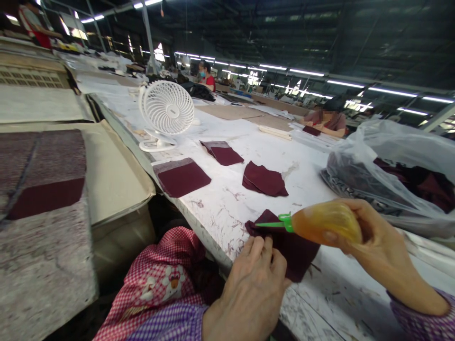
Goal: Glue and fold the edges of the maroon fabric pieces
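Observation:
My right hand [369, 237] is wrapped round a squeeze bottle [323, 222] of amber liquid, tilted almost level. Its long green nozzle [272, 224] points left, over a dark maroon fabric piece [296, 251] at the near table edge. My left hand [252, 279] has its fingers bent and pressed together on the near side of that fabric; the fingertips are partly hidden. Beyond lie a stack of maroon pieces [265, 179] and two more maroon pieces with greyish strips, one nearer the edge [185, 177] and one farther back [223, 153].
A white fan [167, 109] stands at the table's left edge. A clear plastic bag [355, 142] of dark cloth sits at right. Left is a lower surface with a maroon piece [48, 196]. A co-worker [327, 118] works across the table; others are farther back.

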Demonstrator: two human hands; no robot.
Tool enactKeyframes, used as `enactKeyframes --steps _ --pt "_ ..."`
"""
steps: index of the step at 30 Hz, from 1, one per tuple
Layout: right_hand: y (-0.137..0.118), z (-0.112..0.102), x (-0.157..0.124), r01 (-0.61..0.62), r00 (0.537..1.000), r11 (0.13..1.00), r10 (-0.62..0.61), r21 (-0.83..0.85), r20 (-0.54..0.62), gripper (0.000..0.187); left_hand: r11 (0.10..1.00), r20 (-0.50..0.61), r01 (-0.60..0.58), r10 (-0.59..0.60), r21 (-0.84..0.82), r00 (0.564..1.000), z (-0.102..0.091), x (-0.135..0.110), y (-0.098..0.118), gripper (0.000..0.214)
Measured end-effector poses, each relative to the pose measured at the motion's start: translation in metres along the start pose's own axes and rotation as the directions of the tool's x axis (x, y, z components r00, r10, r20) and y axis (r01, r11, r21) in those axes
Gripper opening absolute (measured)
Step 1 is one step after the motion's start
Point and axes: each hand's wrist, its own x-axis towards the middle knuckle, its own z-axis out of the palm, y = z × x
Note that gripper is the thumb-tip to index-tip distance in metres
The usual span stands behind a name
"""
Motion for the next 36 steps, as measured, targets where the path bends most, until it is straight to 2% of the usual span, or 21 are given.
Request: enactKeyframes --steps 3,6,8,10,13,15,17,19,21,23,25,28,32,36 --pt "0.005 0.0 0.001 0.021 0.999 0.998 -0.019 -0.058 0.034 0.047 1.0 -0.012 0.006 -0.006 0.003 1.0 0.0 0.0 0.001 0.031" --pt "0.012 0.0 0.005 0.006 0.996 0.996 -0.015 -0.094 -0.091 0.049 1.0 -0.014 0.012 -0.011 0.011 1.0 0.0 -0.001 0.001 0.031" --pt "0.014 -0.003 0.009 -0.029 0.982 0.999 0.021 -0.042 -0.187 0.053 1.0 -0.005 0.01 -0.01 0.005 1.0 0.0 -0.001 0.001 0.032" --pt "0.013 -0.006 0.011 -0.056 0.971 0.998 0.06 0.025 -0.231 0.055 1.0 0.008 0.012 -0.012 -0.007 1.0 0.0 -0.001 0.0 0.032" --pt "0.008 -0.009 0.009 -0.082 0.987 0.993 0.092 0.084 -0.131 0.051 1.0 0.023 0.018 -0.018 -0.021 1.0 -0.003 0.001 0.0 0.031" --pt "0.007 -0.008 0.005 -0.063 0.998 0.995 0.063 0.072 -0.006 0.049 1.0 0.024 0.019 -0.018 -0.022 1.0 -0.005 0.001 0.0 0.031" --pt "0.007 -0.005 0.002 -0.006 0.999 1.0 0.006 0.007 0.053 0.048 1.0 0.024 0.019 -0.018 -0.022 1.0 -0.006 0.002 0.0 0.032" --pt "0.009 -0.002 0.001 0.045 0.999 0.994 -0.044 -0.098 0.012 0.048 1.0 0.026 0.02 -0.019 -0.023 0.999 -0.006 0.002 0.0 0.034" --pt "0.009 -0.001 0.001 0.053 0.996 0.99 -0.062 -0.134 -0.064 0.047 0.999 0.036 0.021 -0.02 -0.027 0.999 -0.005 0.001 0.0 0.034" --pt "0.006 -0.001 0.001 0.023 0.996 0.998 -0.028 -0.063 -0.087 0.048 0.999 0.044 0.022 -0.02 -0.034 0.999 -0.005 0.001 0.0 0.034" --pt "0.003 -0.002 0.001 -0.025 0.998 0.999 0.026 0.024 -0.059 0.049 0.999 0.05 0.025 -0.023 -0.039 0.998 -0.005 0.001 -0.001 0.034" --pt "0.003 -0.001 0.003 -0.086 0.995 0.996 0.087 0.038 -0.05 0.051 0.997 0.046 0.042 -0.039 -0.062 0.998 -0.008 0.003 0.0 0.035" --pt "0.013 -0.002 0.011 -0.168 0.979 0.983 0.174 0.072 -0.103 0.051 0.989 0.022 0.076 -0.074 -0.127 0.997 -0.011 0.005 0.0 0.04" --pt "0.021 -0.007 0.018 -0.173 0.97 0.972 0.196 0.159 -0.142 0.05 0.986 0.029 0.079 -0.076 -0.15 0.997 -0.009 0.006 -0.001 0.041"
